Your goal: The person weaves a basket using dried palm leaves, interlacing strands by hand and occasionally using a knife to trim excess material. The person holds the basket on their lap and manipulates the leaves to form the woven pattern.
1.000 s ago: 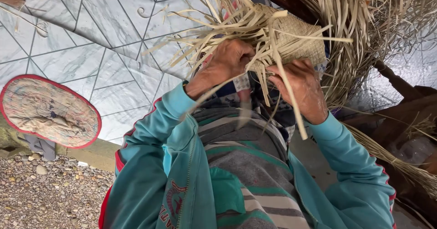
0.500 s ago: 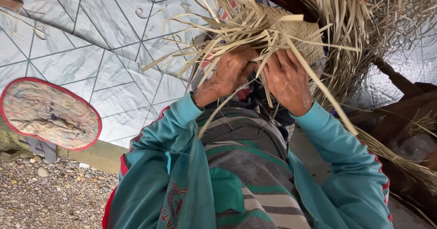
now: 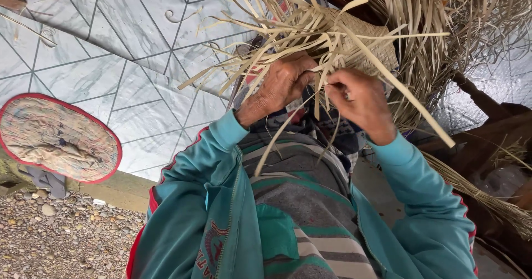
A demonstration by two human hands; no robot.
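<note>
teal jacket sleeves with red piping are filling the near foreground, worn over a grey and green striped garment; both arms are reaching away from the camera toward the work.

left hand is curling over a bundle of pale dried leaf strips, fingers narrow and bent, pressing the strands just beside the other hand. right hand is closing thumb and forefinger on a single thin strip, the remaining fingers folded in tight.

partly woven mat piece is sitting just beyond the two hands, above the lap, touching the fingertips; its finished checker weave is showing at the right, and loose unwoven strip ends are fanning out to the left, upward and down over the wrists.

heap of dried leaf fibre is lying farther off at upper right, behind the weave, with a bound bundle of stalks trailing along the right edge.

oval red-edged mat is lying on the pale patterned tile floor at left, well apart from the hands. gravel is showing below it at lower left.
</note>
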